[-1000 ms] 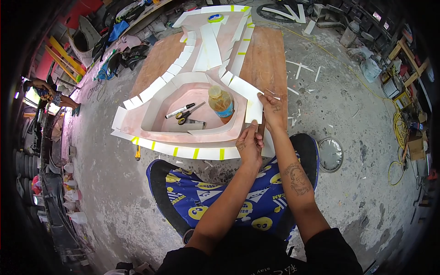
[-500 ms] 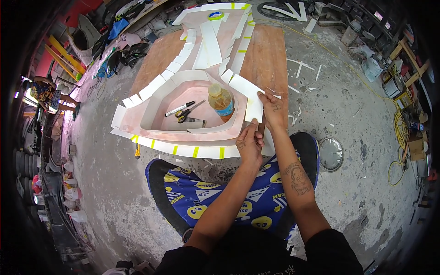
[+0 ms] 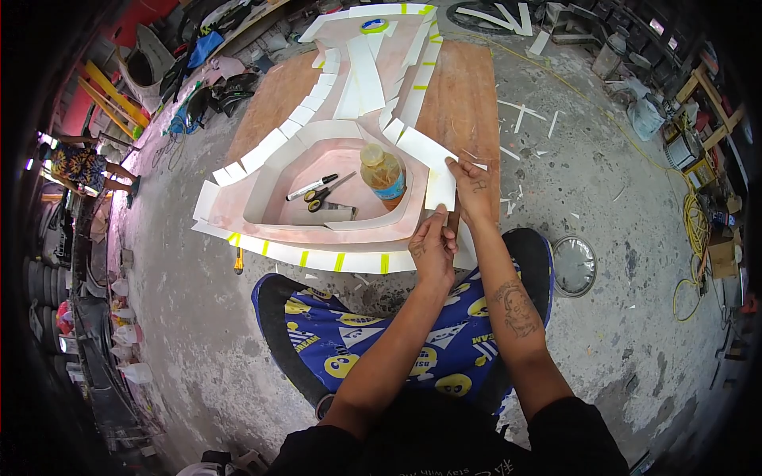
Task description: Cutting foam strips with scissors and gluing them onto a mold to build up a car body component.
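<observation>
A white card strip (image 3: 440, 186) stands at the right corner of a large, pinkish mould-like panel (image 3: 238, 178) edged with white card flaps and yellow-green tape. My right hand (image 3: 474, 193) pinches the strip's right edge between thumb and fingers. Below it, my left hand (image 3: 433, 244) is closed with its fingertips at the strip's lower end. Inside the panel's walled recess stand a bottle (image 3: 382, 176) with brown contents and a blue label, a white marker (image 3: 311, 187) and black-and-yellow scissors (image 3: 324, 194). A roll of tape (image 3: 374, 27) lies on the far end.
The panel rests on a brown wooden board (image 3: 464, 95). White card offcuts (image 3: 520, 115) lie on the concrete floor to the right, near a round metal lid (image 3: 574, 266). An orange-handled cutter (image 3: 239, 260) sits at the left front. Another person (image 3: 83, 168) stands far left.
My hands and the card strip have hardly moved. At the far left, the other person has shifted posture slightly.
</observation>
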{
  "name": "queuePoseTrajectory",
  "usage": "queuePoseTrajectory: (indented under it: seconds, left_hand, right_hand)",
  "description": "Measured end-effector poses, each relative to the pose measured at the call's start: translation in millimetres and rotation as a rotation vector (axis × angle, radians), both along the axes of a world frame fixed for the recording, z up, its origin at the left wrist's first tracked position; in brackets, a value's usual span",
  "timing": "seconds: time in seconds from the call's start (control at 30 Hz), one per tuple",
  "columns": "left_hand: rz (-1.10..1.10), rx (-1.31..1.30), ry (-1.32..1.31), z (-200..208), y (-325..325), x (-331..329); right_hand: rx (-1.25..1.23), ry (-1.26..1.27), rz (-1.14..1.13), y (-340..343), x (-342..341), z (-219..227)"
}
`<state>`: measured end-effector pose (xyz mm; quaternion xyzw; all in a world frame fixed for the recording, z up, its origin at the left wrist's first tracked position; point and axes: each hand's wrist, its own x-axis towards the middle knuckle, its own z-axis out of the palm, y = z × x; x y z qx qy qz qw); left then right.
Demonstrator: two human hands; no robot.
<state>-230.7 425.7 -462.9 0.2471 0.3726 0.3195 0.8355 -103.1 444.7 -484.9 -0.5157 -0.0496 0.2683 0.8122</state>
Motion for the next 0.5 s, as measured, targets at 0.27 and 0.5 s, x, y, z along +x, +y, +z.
queuePoseTrajectory:
  seconds: [0.27, 0.5]
  left_hand:
    - [0.011, 0.005, -0.003, 0.5, 0.0, -1.1]
    - [0.001, 0.0, 0.013, 1.2, -0.1, -1.5]
  right_hand:
    - [-0.016, -0.051, 0.019, -0.8, -1.9, 1.7]
    - [-0.002, -0.051, 0.006, -0.3, -3.8, 3.4]
